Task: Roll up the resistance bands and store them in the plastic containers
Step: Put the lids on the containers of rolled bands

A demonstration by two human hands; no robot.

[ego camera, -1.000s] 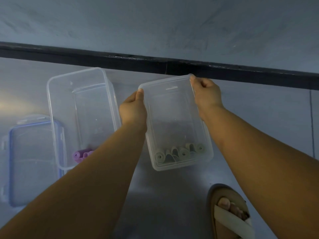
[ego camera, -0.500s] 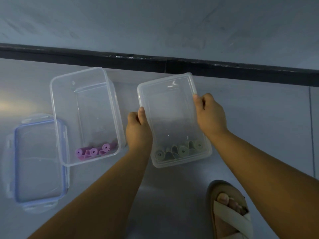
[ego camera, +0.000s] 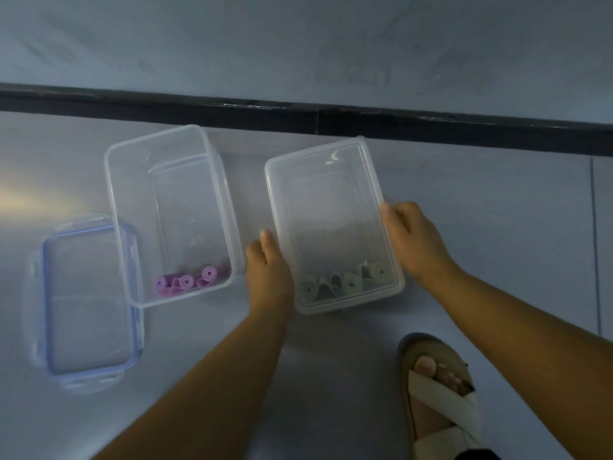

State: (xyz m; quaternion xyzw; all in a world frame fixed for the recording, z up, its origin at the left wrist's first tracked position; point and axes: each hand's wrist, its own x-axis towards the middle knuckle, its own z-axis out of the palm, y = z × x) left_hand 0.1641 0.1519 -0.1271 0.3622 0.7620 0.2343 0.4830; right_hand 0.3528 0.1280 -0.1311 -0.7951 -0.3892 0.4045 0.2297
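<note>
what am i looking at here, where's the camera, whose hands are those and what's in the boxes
There is no machine here. A person is working with bare hands, and the one camera sits on their head, looking down at a grey floor. The left hand and the right hand grip the long sides of a clear lidded container. It holds rolled green bands at its near end. To its left stands an open container with rolled purple bands. A blue-rimmed lid lies further left. The person's sandalled foot shows at the lower right.
</note>
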